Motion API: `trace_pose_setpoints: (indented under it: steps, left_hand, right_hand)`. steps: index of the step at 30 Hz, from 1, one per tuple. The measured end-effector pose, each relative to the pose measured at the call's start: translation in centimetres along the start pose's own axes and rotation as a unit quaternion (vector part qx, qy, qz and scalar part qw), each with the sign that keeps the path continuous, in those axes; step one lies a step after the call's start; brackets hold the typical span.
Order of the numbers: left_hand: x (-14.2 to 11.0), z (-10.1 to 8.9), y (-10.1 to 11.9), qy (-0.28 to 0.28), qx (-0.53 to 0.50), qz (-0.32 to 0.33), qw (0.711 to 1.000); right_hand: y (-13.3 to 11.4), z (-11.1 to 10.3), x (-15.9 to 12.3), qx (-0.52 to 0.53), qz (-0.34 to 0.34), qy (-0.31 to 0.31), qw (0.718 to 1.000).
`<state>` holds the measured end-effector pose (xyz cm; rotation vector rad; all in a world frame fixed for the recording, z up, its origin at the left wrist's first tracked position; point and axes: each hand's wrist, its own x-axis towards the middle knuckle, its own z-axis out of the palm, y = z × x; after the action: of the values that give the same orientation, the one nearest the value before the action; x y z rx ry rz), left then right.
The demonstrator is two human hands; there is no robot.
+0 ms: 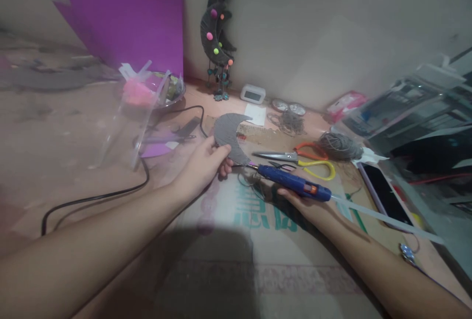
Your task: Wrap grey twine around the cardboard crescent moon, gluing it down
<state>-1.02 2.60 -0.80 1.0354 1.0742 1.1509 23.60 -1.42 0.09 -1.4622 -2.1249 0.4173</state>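
My left hand (214, 158) pinches a grey, yarn-wrapped crescent moon (229, 134) by its outer edge, thumb across the front. My right hand (295, 196) is closed round a blue hot glue gun (291, 181), its fingers partly hidden beneath the body. The gun's nozzle is at the moon's lower tip; whether they touch, I cannot tell. A long clear glue stick (391, 221) sticks out of the gun's back end. Just beyond the gun lie scissors (313, 162) with one orange and one yellow handle.
A ball of grey yarn (339, 146) and a phone (385, 196) lie at right. A black cable (106, 193) curves across the left. A metal bowl (177, 95) and a small digital clock (252, 94) stand by the wall, where decorated moons (207, 29) hang beside a purple sheet (143, 14).
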Motion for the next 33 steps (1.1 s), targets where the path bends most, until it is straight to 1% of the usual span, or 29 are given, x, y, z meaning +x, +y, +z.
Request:
trace_pose_setpoints:
  steps: [10,17,21,27,33]
  left_hand:
    - [0.35,-0.07,-0.25,-0.004,-0.008,-0.008,1.000]
    - [0.25,-0.04,-0.15,-0.004,-0.011,-0.011,1.000]
    - [0.31,-0.06,-0.24,-0.006,-0.014,-0.005,1.000]
    - [0.42,-0.17,-0.56,-0.011,-0.010,0.004,1.000]
    - [0.41,-0.14,-0.41,-0.010,-0.014,0.000,1.000]
  right_hand:
    - [0.05,-0.31,0.05,-0.041,-0.032,-0.008,0.999]
    - [0.01,-0.24,0.11,-0.031,-0.035,-0.010,0.999]
    - [0.02,-0.10,0.06,-0.027,-0.029,0.001,0.999]
    - [0.32,-0.31,0.08,-0.031,-0.032,-0.019,0.999]
    - [-0.09,-0.19,0.25,-0.041,-0.028,-0.006,0.999]
